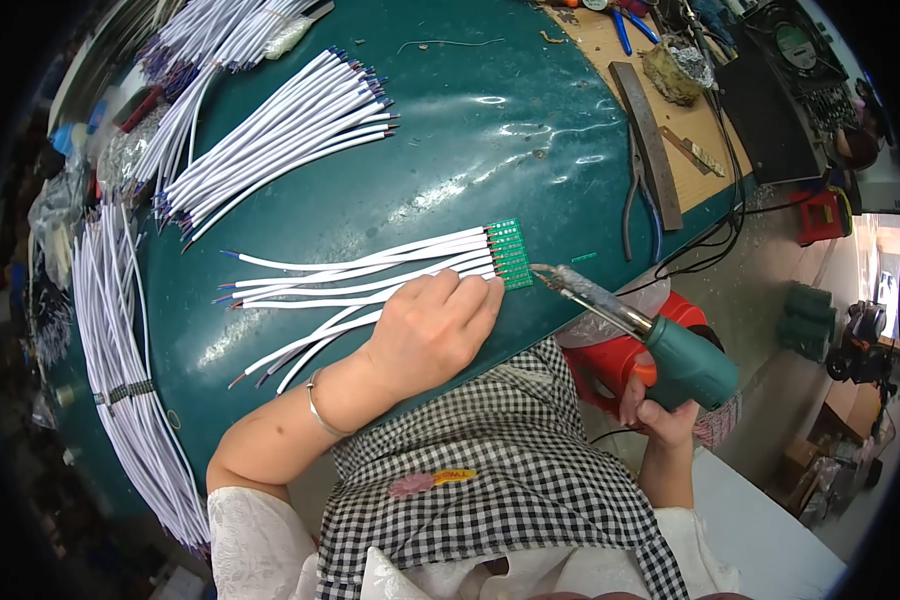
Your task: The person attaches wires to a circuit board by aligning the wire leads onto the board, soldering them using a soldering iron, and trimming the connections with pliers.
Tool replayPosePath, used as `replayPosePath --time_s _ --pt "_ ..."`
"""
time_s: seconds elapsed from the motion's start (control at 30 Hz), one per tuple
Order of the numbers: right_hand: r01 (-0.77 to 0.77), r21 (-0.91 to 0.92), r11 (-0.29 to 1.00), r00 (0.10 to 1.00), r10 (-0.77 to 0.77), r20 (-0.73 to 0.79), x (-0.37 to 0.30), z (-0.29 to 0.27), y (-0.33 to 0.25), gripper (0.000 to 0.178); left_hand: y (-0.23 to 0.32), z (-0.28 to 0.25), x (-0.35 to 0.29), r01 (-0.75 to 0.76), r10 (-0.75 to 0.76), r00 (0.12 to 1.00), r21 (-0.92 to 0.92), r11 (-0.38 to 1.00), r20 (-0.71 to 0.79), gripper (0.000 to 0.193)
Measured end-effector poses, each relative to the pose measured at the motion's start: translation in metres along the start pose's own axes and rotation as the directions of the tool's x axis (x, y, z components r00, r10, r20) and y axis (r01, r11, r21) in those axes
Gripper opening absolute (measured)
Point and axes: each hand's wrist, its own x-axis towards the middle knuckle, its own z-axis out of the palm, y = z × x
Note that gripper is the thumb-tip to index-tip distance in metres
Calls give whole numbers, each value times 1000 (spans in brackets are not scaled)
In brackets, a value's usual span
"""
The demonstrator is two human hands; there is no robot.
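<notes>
A small green circuit board lies on the table with several white cables fanning left from its edge. My left hand rests over the lowest cables, its fingers closed on a white cable end at the board's lower left edge; the fingertips are partly hidden. In my right hand is a green soldering gun, gripped by its handle. Its tip points left, close to the board's right edge; whether it touches the board I cannot tell.
A loose bundle of white cables lies far left, with a tied bundle along the left edge. Pliers and a metal bar sit at the right, by a wooden board. A red stool stands below the table edge.
</notes>
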Motion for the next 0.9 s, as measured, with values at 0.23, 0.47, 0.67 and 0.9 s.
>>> replayPosePath --time_s 0.23,0.47,0.67,0.9 --pt "30 20 999 998 -31 52 10 9 10 69 0 0 0 -5 5 1000 -6 1000 -15 37" --pt "183 10 983 981 -183 70 41 41 18 68 -3 2 -2 -44 45 999 36 998 -30 33" --pt "363 -98 927 931 -365 -11 81 82 26 58 -3 -12 -2 -83 76 985 -38 996 -153 36" --pt "440 -165 883 885 -457 -86 110 105 35 58 6 -23 -3 -123 109 964 -46 991 -244 33"
